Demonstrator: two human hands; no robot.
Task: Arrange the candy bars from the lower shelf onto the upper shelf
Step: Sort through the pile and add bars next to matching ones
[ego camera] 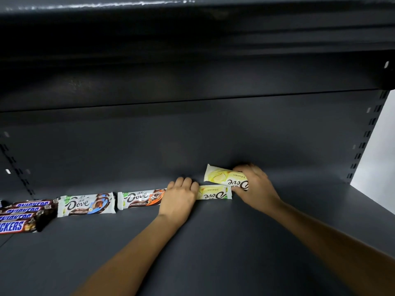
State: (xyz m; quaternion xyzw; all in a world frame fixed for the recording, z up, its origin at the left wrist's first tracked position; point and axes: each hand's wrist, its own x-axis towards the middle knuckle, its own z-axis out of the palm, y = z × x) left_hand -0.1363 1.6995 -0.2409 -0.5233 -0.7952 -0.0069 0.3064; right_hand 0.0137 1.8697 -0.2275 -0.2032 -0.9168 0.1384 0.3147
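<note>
A: What is lying nearest on the shelf (213, 242)?

B: Snickers bars (23, 216) are sitting stacked at the left edge. Beside them a row is running rightward: a blue Dove bar (86, 205), an orange Dove bar (141, 198), then a flat yellow Dove bar (214, 193).

A: And the left hand (180, 197)?

B: It is resting knuckles-up where the orange and flat yellow bars are meeting, with its fingers curled close together. I cannot tell whether they are pinching anything.

A: The right hand (256, 184)?

B: It is gripping a tilted yellow Dove bar (222, 176), fingers wrapping over the top and thumb at its near edge. The bar is sitting just behind the flat one, close to the back panel (192, 135).
</note>
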